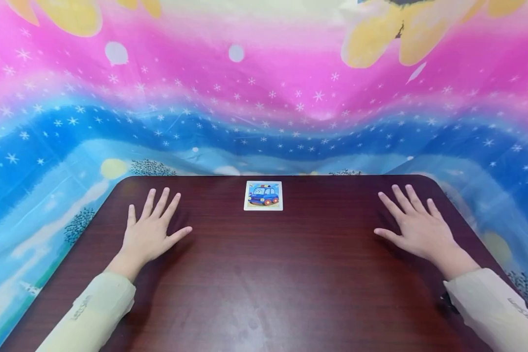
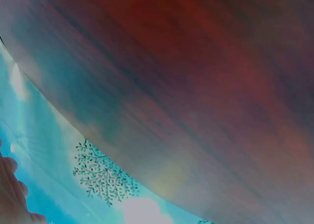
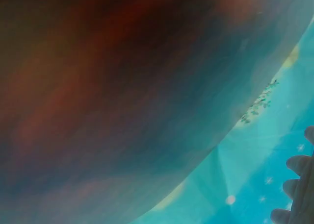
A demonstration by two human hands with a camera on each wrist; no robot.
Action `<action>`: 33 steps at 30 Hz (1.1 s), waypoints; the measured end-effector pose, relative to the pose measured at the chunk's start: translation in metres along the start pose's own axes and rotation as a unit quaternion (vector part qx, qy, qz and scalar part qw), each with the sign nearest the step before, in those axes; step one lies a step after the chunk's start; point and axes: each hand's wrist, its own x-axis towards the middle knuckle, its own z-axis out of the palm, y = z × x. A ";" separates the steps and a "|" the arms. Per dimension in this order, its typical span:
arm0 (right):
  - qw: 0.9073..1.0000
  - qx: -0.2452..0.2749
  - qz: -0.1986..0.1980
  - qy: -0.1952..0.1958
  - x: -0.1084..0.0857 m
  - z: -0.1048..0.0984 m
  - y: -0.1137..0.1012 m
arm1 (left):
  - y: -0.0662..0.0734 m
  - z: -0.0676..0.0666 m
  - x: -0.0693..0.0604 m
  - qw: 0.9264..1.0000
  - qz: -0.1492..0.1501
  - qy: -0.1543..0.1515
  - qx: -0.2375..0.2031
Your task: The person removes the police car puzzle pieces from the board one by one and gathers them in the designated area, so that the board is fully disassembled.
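A square picture card (image 1: pixel 263 196) with a blue cartoon car lies near the far edge of the table, midway between the hands. On the left side, the left hand (image 1: pixel 148 233) is spread palm down with straight fingers and holds nothing. The right hand (image 1: pixel 422 233) is spread the same way on the right side, also holding nothing. Neither hand touches the card. Part of the left hand (image 2: pixel 12 194) shows at the lower left corner of the left wrist view, and fingers of the right hand (image 3: pixel 300 187) at the right edge of the right wrist view.
The dark brown table (image 1: pixel 264 274) has rounded far corners. Behind it and along its sides hangs a pink and blue cloth (image 1: pixel 264 107) with snowflakes and yellow shapes. A small dark object (image 1: pixel 448 300) shows beside the right sleeve.
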 end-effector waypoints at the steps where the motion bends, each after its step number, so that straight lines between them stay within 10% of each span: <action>1: 1.000 0.002 -0.002 -0.003 0.003 -0.001 -0.003 | 0.001 0.000 0.002 1.000 0.002 0.000 -0.001; 33: 0.992 0.045 -0.080 -0.085 0.116 0.003 -0.096 | 0.062 0.004 0.092 0.990 0.104 -0.081 -0.048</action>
